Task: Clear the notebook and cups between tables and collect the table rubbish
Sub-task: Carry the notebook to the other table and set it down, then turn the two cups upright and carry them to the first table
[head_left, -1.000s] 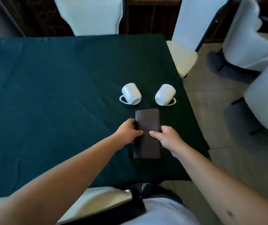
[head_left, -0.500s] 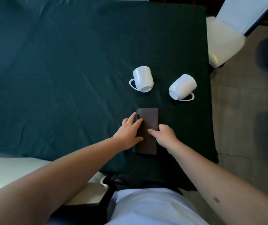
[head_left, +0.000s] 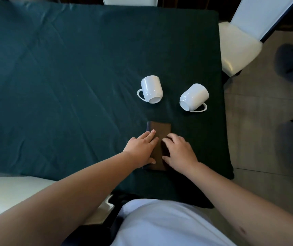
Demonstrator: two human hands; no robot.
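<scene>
Both hands (head_left: 159, 150) flat on notebook (head_left: 159, 129)

notebook (head_left: 159, 128) lay on table (head_left: 71, 77) near its front-right edge | left hand (head_left: 141, 150) and right hand (head_left: 179, 153) rested on notebook | two cups (head_left: 151, 89) (head_left: 193, 96) lay tipped behind notebook | chair (head_left: 238, 45) stood right of table

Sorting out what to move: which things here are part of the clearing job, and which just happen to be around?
Part of the job:
brown notebook, under the left hand and right hand
left cup, on its side
right cup, on its side

Just around:
green tablecloth
white chair
</scene>
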